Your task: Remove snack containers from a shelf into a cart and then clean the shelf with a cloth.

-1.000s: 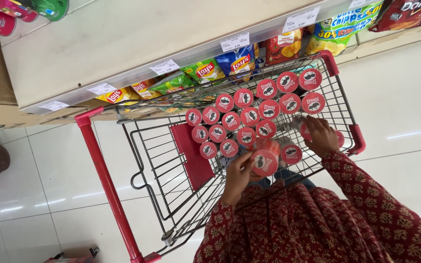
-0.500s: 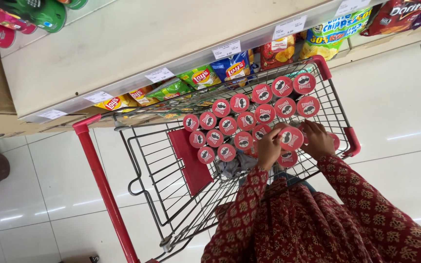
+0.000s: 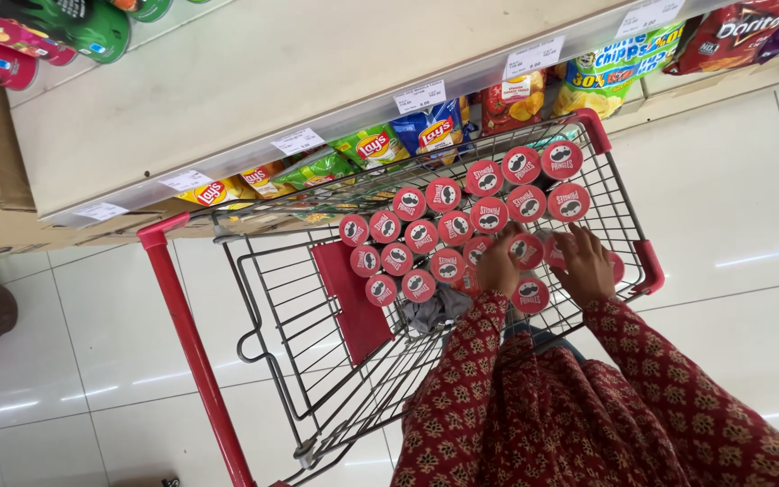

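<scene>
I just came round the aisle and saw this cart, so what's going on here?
A person in a red patterned top leans over a red shopping cart beside a snack shelf. Both hands are down among upright round cans with red lids packed in rows in the basket. The left hand rests on the cans near the middle, and the right hand lies spread over cans by the cart's red handle. Chip bags sit on the shelf behind.
</scene>
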